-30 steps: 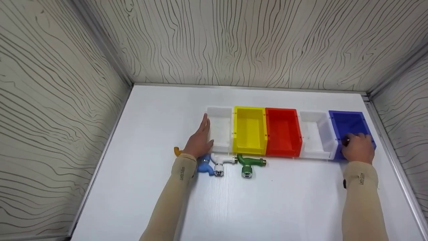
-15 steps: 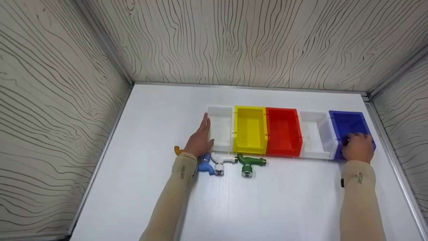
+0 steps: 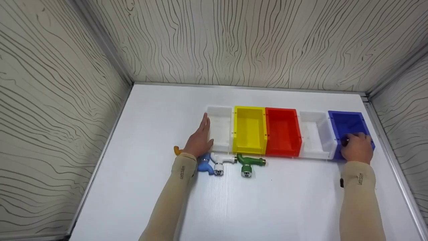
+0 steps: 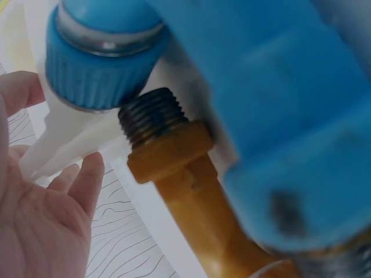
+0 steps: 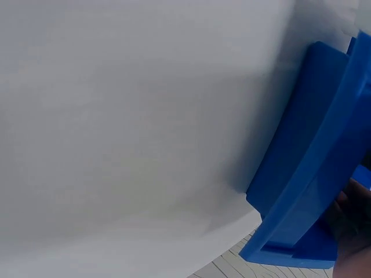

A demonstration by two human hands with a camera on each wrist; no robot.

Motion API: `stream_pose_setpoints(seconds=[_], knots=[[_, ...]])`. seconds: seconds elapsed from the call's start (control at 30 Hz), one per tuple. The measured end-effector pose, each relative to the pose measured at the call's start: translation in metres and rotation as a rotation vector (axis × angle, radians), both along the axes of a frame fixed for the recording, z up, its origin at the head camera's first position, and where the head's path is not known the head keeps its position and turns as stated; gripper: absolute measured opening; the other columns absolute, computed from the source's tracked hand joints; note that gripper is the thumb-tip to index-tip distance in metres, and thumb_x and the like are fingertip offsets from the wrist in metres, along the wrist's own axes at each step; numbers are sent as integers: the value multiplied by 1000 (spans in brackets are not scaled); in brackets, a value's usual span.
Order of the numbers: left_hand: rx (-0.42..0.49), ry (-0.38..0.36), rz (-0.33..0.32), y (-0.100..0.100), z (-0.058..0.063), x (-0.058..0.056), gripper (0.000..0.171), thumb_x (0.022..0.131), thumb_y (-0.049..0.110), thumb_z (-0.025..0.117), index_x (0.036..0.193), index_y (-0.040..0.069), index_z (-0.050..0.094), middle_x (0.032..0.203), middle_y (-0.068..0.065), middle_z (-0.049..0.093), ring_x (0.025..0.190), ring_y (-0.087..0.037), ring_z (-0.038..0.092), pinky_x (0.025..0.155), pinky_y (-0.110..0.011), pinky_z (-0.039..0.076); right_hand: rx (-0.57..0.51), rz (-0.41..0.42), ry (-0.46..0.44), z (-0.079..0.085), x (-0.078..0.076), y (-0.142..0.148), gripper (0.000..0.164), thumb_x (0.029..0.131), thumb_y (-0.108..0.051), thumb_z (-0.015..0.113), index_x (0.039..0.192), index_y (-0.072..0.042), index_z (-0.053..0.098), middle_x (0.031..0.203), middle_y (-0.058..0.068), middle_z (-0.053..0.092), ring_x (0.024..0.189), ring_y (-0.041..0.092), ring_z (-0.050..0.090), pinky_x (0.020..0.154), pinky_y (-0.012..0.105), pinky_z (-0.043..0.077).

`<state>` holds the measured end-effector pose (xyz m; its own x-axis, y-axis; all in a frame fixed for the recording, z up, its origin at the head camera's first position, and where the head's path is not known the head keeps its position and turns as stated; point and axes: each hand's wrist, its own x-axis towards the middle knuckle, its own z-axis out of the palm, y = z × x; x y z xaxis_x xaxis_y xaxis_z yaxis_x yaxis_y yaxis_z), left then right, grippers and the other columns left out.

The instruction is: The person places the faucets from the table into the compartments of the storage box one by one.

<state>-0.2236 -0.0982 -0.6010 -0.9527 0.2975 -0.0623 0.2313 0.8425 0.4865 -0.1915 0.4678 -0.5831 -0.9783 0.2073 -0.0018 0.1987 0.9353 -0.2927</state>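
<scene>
My left hand (image 3: 199, 139) rests with straight fingers along the outer left side of the end white bin (image 3: 220, 129). Under and beside that wrist lie an orange tap (image 3: 177, 150) and a blue tap (image 3: 205, 168), both large in the left wrist view. A white tap (image 3: 219, 164) and a green tap (image 3: 246, 164) lie just right of them. My right hand (image 3: 357, 148) reaches into the front of the blue bin (image 3: 348, 119), fingers curled on a small dark object (image 3: 345, 141); most of it is hidden. The right wrist view shows mainly the blue bin's outer wall.
Between the end bins stand a yellow bin (image 3: 250, 129), a red bin (image 3: 283, 132) and another white bin (image 3: 312, 134), in one row on the white table (image 3: 274, 207). Wood-patterned panels (image 3: 214, 43) enclose the back and sides.
My right forearm has shifted slightly left, while its hand stays in the blue bin. The left hand and the taps look the same.
</scene>
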Motion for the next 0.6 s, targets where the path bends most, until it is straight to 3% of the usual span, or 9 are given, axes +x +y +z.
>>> stream_pose_setpoints(seconds=[0.13, 0.27, 0.43, 0.6], knots=[[6, 4, -5, 0, 0, 0, 90, 101, 25, 67, 167, 7, 8, 175, 3, -13, 148, -29, 44, 115, -41, 47, -56, -8, 41, 4, 0, 1, 60, 87, -7, 66, 141, 16, 49, 138, 47, 41, 128, 66, 34, 106, 78, 32], [19, 9, -9, -2, -1, 0, 89, 101, 24, 67, 166, 7, 9, 176, 2, -11, 145, -31, 48, 112, -42, 49, -127, -34, 94, 17, 0, -7, 63, 100, -21, 62, 150, 10, 42, 146, 45, 38, 133, 65, 33, 109, 77, 31], [21, -19, 6, -3, -1, -1, 89, 101, 25, 65, 167, 9, 7, 175, 4, -13, 147, -30, 45, 111, -42, 50, -195, -44, 219, 40, 3, -34, 63, 105, -32, 58, 157, -2, 40, 152, 38, 40, 140, 59, 34, 111, 75, 30], [35, -17, -4, -2, -3, -2, 90, 100, 25, 66, 167, 9, 7, 175, 3, -13, 148, -30, 44, 108, -43, 52, -237, 21, 285, 51, 8, -71, 62, 103, -34, 62, 158, -10, 43, 151, 32, 44, 140, 55, 37, 110, 76, 32]])
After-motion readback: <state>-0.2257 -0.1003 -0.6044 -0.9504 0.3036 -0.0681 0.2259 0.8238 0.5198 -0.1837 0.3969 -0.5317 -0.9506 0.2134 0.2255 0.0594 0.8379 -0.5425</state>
